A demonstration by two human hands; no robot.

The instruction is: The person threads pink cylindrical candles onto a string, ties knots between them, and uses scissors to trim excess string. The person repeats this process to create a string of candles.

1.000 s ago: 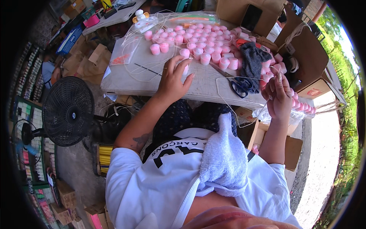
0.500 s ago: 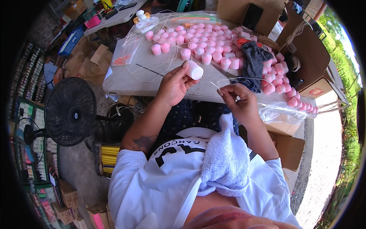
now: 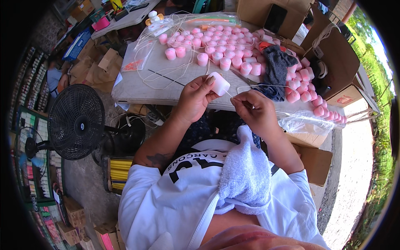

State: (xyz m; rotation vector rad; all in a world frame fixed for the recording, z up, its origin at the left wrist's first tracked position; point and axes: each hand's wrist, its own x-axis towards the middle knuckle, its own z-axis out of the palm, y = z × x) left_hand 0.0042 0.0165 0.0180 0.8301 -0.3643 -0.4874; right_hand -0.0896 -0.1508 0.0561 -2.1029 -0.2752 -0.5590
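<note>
Dozens of pink cylinders (image 3: pixel 225 54) crowd the far middle of the table (image 3: pixel 135 88), and more lie tumbled in a heap along its right side, trailing down toward the near right corner. One pale cylinder (image 3: pixel 220 84) is away from the rest, held up just over the near edge in the left hand (image 3: pixel 193 98), whose fingers are closed around its side with the thumb on top. The right hand (image 3: pixel 256 108) has its thumb and forefinger pinched together on a thin white cord (image 3: pixel 228 94), which reaches to the cylinder's face; whether it enters there is too small to tell. Between the hands and the heap on the right lie scissors (image 3: pixel 243 78), blades toward the far side and handles mostly hidden, and a dark grey cloth (image 3: pixel 277 62) that covers part of the crowd. Loose loops of string (image 3: pixel 183 73) sprawl over the left half, crossing a thin black rod (image 3: pixel 160 75) near the front edge and straying among the cylinders. A clear bag (image 3: pixel 143 52) with orange bits in it sits by the left edge. Tall cardboard (image 3: pixel 333 58) walls off the far right corner, with a black phone (image 3: pixel 276 18) leaning there. Crumpled clear plastic (image 3: pixel 300 124) hangs at the near right edge, and a black fan (image 3: pixel 62 121) stands on the floor left of the table.
</note>
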